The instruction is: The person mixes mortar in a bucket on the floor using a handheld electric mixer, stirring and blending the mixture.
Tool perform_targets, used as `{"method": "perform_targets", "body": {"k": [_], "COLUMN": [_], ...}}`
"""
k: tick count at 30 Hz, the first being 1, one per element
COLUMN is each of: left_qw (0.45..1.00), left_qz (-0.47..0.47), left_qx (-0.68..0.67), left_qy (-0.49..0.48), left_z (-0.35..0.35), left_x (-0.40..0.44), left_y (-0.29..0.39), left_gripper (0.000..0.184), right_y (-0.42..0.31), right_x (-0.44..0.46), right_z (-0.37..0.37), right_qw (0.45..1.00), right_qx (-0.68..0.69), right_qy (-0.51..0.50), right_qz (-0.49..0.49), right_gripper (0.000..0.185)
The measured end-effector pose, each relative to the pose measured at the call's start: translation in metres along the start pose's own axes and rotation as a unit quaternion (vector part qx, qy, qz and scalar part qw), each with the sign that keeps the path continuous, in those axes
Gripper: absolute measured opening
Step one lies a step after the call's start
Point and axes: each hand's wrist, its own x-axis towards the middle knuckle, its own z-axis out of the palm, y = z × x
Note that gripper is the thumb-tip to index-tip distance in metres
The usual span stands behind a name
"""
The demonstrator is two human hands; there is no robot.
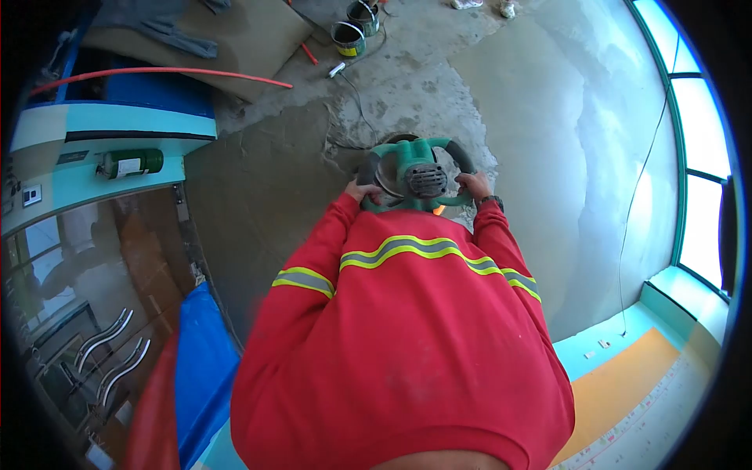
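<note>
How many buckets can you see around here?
2. One, with a yellow label, stands beyond the green power tool; the other bucket is just behind it, near the view's top edge. More may be out of sight.

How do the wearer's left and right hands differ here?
The right hand has a dark wristband at its wrist; the left hand shows none. The left hand is at the left side of the green machine, the right hand at its right side. Both hands grip that machine.
</note>
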Motion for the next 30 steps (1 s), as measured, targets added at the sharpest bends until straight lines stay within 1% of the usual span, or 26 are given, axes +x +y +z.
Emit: {"method": "perform_targets", "body": {"k": [1, 3, 5, 7, 8, 10, 13, 14, 16, 17, 18, 19, 21, 22, 23, 25, 26, 29, 30], "left_qw": [1.0, 0.998, 0.993, 0.985, 0.98, 0.969, 0.952, 0.957, 0.952, 0.948, 0.956, 0.957, 0.956, 0.962, 0.962, 0.96, 0.973, 0.988, 0.986], "left_qz": [0.004, 0.006, -0.002, -0.028, -0.036, -0.049, -0.065, -0.077, -0.084, -0.085, -0.075, -0.072, -0.069, -0.054, -0.057, -0.061, -0.063, -0.063, -0.071], "left_qx": [0.013, -0.05, -0.104, -0.144, -0.165, -0.209, -0.269, -0.249, -0.232, -0.224, -0.19, -0.201, -0.23, -0.211, -0.221, -0.244, -0.116, -0.097, -0.132], "left_qy": [0.027, 0.038, 0.06, 0.095, 0.103, 0.121, 0.129, 0.127, 0.182, 0.209, 0.21, 0.196, 0.169, 0.162, 0.148, 0.123, 0.189, 0.106, 0.074], "left_z": [-0.002, 0.003, 0.012, 0.024, 0.025, 0.021, 0.009, 0.012, 0.026, 0.034, 0.039, 0.038, 0.029, 0.028, 0.026, 0.023, 0.022, -0.001, -0.011], "left_x": [0.0, -0.016, -0.03, -0.045, -0.048, -0.049, -0.051, -0.059, -0.075, -0.081, -0.082, -0.08, -0.077, -0.075, -0.073, -0.07, -0.069, -0.063, -0.06], "left_y": [-0.007, -0.013, -0.012, -0.011, -0.016, -0.028, -0.042, -0.038, -0.03, -0.028, -0.026, -0.028, -0.038, -0.042, -0.045, -0.047, -0.047, -0.055, -0.061], "left_gripper": [0.017, 0.015, 0.012, 0.011, 0.01, 0.01, 0.011, 0.013, 0.014, 0.015, 0.014, 0.013, 0.012, 0.011, 0.01, 0.01, 0.013, 0.017, 0.018], "right_y": [-0.005, -0.02, -0.008, 0.0, -0.022, -0.006, -0.03, -0.038, -0.046, -0.044, -0.044, -0.043, -0.044, -0.044, -0.045, -0.044, -0.045, -0.048, -0.049], "right_x": [-0.001, -0.008, 0.014, 0.021, 0.008, 0.036, 0.022, 0.019, 0.011, 0.011, 0.015, 0.016, 0.012, 0.014, 0.017, 0.012, 0.006, -0.009, -0.012], "right_z": [0.001, 0.0, 0.004, -0.001, 0.001, 0.009, 0.012, 0.01, 0.012, 0.014, 0.012, 0.013, 0.015, 0.016, 0.015, 0.012, 0.011, 0.01, 0.01], "right_qw": [1.0, 0.998, 0.984, 0.982, 0.99, 0.986, 0.981, 0.98, 0.957, 0.951, 0.944, 0.936, 0.958, 0.967, 0.974, 0.975, 0.975, 0.977, 0.977], "right_qx": [-0.008, -0.021, -0.095, -0.099, -0.069, -0.091, -0.04, 0.016, 0.132, 0.152, 0.172, 0.192, 0.136, 0.096, 0.052, 0.068, 0.075, 0.074, 0.079], "right_qy": [-0.015, -0.04, -0.067, -0.076, -0.078, -0.074, -0.093, -0.143, -0.248, -0.263, -0.279, -0.294, -0.249, -0.225, -0.201, -0.195, -0.194, -0.171, -0.17], "right_qz": [-0.012, -0.034, -0.139, -0.138, -0.09, -0.121, -0.165, -0.135, -0.074, -0.054, -0.035, -0.017, -0.048, -0.067, -0.086, -0.085, -0.083, -0.1, -0.102], "right_gripper": [0.015, 0.014, 0.014, 0.015, 0.015, 0.022, 0.016, 0.014, 0.01, 0.009, 0.008, 0.008, 0.011, 0.012, 0.013, 0.014, 0.014, 0.014, 0.014]}}
